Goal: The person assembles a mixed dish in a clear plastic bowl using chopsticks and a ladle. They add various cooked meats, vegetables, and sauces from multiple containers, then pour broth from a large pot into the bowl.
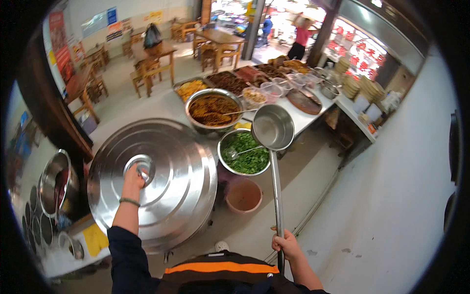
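My left hand grips the handle at the middle of a big round metal lid, which sits over a wide pot. Its fingers are curled round the handle. In my right hand is the long handle of a deep metal ladle, held upright with its bowl away from me. The bowl looks bare inside. Just left of the ladle stands a metal bowl of chopped greens with a spoon in it. Beyond that, a larger bowl holds dark red-brown sauce, a spoon handle resting over its rim.
A pink bucket stands below the greens. Trays of food and plastic tubs line the counter beyond. A white wall runs along my right. Metal containers and a yellow cloth lie left. Farther off are wooden tables and a person.
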`<act>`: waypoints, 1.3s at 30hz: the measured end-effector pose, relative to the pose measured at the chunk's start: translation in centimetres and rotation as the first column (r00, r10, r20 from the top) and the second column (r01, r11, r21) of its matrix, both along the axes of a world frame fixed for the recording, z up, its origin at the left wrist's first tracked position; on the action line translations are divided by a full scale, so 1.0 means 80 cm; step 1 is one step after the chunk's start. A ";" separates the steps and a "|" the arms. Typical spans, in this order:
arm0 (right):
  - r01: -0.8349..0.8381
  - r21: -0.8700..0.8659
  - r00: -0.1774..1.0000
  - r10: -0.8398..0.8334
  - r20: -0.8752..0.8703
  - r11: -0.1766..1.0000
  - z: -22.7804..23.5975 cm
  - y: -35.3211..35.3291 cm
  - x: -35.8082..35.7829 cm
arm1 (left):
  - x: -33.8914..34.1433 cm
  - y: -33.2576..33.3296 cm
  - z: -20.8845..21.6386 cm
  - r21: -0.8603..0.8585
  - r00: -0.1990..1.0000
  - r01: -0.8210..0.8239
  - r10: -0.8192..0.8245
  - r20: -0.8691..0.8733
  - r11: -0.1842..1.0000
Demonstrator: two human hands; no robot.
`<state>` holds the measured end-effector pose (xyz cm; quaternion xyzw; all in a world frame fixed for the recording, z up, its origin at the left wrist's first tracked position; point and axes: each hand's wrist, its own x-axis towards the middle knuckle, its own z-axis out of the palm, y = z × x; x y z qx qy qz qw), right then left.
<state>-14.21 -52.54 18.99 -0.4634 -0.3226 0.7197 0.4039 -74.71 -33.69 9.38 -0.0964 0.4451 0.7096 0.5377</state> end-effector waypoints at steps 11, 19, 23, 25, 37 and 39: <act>-0.102 0.102 0.981 0.083 0.174 0.990 0.003 0.045 -0.005 | 0.016 -0.016 0.053 -0.034 0.990 -0.027 0.022 -0.140 0.999; -0.097 0.137 0.984 0.074 0.163 0.986 0.013 0.030 -0.049 | 0.018 0.028 0.122 -0.024 0.946 0.044 -0.050 -0.322 0.999; -0.089 0.151 0.980 0.059 0.189 0.985 0.017 0.014 -0.057 | -0.006 0.030 0.155 -0.020 0.928 0.159 -0.156 -0.338 0.987; -0.078 0.159 0.976 0.042 0.216 0.984 0.017 0.009 -0.056 | -0.015 0.021 0.175 0.011 0.910 0.150 -0.133 -0.393 0.989; -0.220 0.083 0.911 0.175 0.373 0.972 0.033 0.024 -0.050 | -0.121 -0.068 0.304 0.167 0.854 0.135 -0.029 -0.519 0.977; -0.268 0.056 0.873 0.218 0.436 0.962 0.044 0.027 -0.052 | -0.134 -0.086 0.335 0.245 0.870 0.120 0.017 -0.493 0.962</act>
